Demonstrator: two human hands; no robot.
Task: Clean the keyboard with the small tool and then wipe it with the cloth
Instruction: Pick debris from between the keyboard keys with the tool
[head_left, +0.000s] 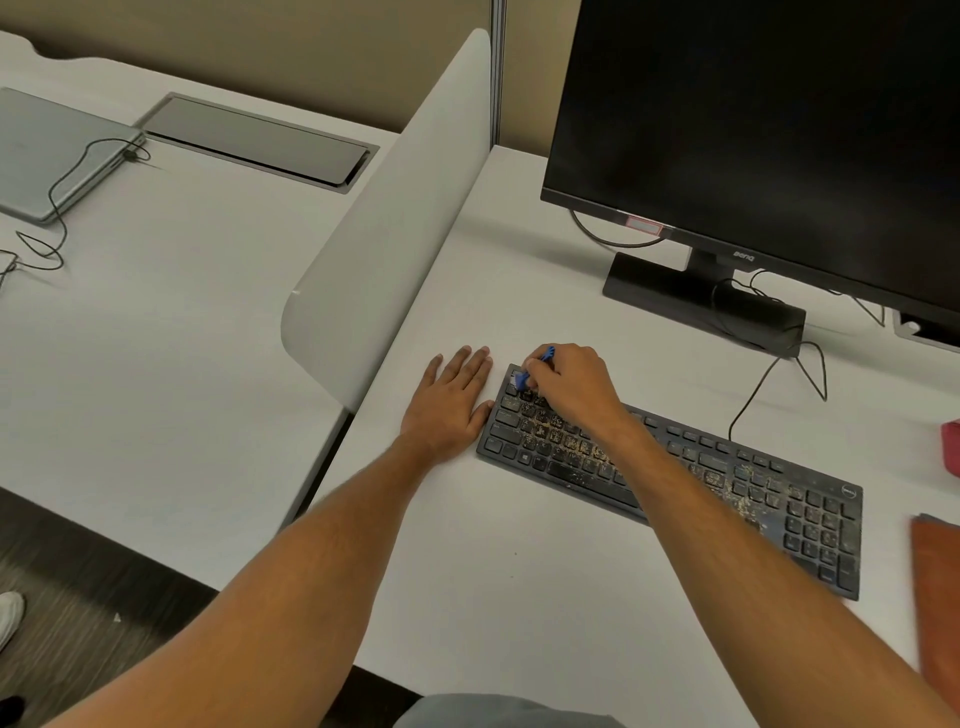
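Note:
A black keyboard (753, 483) lies slanted on the white desk (519, 571), with yellowish crumbs scattered over its keys. My right hand (571, 384) grips a small blue brush (530, 371) and holds its tip on the keyboard's far left corner. My left hand (452, 400) lies flat on the desk with straight fingers, its thumb against the keyboard's left edge. An orange cloth (937, 597) lies on the desk at the right edge of view, partly cut off.
A black monitor (769, 130) on its stand (701, 296) rises behind the keyboard, with cables trailing on the desk. A white divider panel (384, 249) stands to the left. The neighbouring desk holds a shut laptop (52, 150). A red object (951, 447) shows at the right edge.

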